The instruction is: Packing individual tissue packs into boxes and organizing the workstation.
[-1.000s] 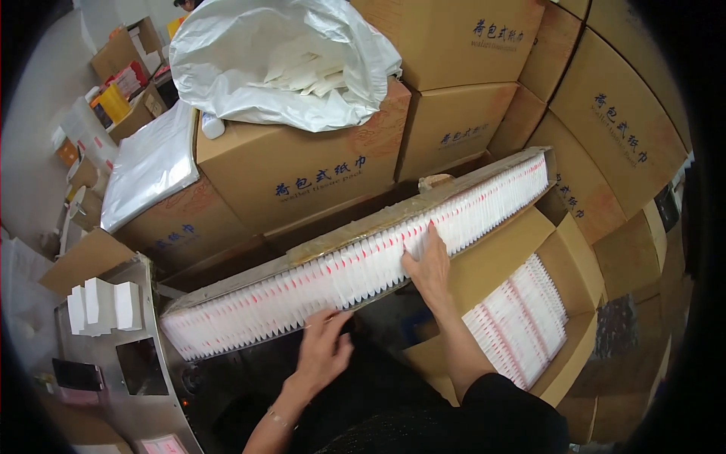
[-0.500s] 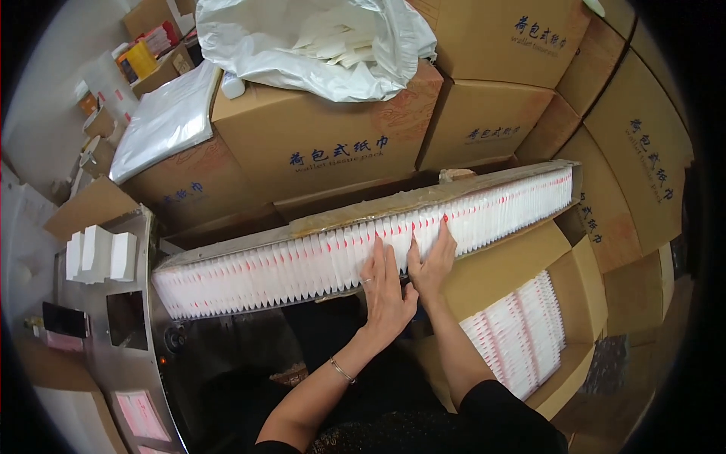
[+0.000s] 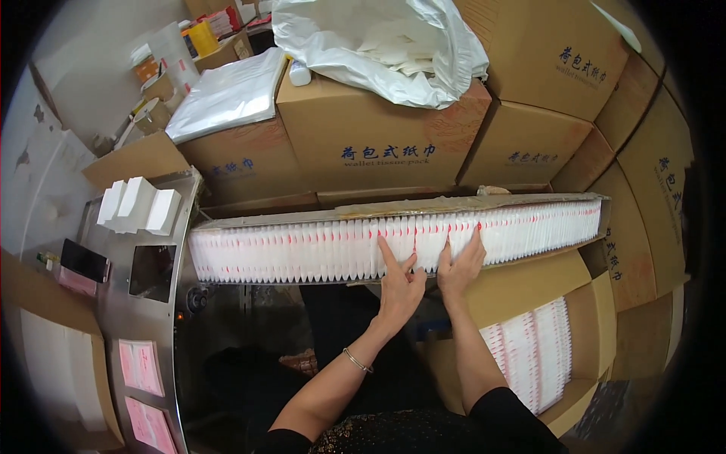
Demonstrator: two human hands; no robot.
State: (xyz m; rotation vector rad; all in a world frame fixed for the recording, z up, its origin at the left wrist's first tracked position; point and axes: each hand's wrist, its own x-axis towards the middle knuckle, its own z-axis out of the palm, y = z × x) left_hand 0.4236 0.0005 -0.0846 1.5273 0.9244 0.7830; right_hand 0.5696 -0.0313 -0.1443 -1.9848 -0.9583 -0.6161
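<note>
A long row of white tissue packs [image 3: 295, 253] with red marks stands on edge, pressed side by side, in a long narrow holder [image 3: 423, 206] across the middle. My left hand [image 3: 401, 293] touches the row near its middle, index finger stretched out against the packs and another fingertip further right. Just right of it, my right hand [image 3: 461, 276] rests its thumb and index fingertip on the packs, spread apart with several packs between them. Neither hand has lifted a pack from the row. Below the right end, an open carton [image 3: 522, 287] holds rows of similar packs [image 3: 525, 352].
Stacked cartons [image 3: 378, 144] line the back and right. On top lie a white plastic bag [image 3: 454, 76] of pale pieces and a pile of clear bags [image 3: 227, 94]. White stacks [image 3: 140, 208], a phone [image 3: 85, 259] and pink packs [image 3: 142, 367] occupy the metal table [image 3: 147, 321] at left.
My view has shifted, so the scene sits further right. Along the row, my left index finger has moved left, away from its other fingers. My right hand stays at about the same packs.
</note>
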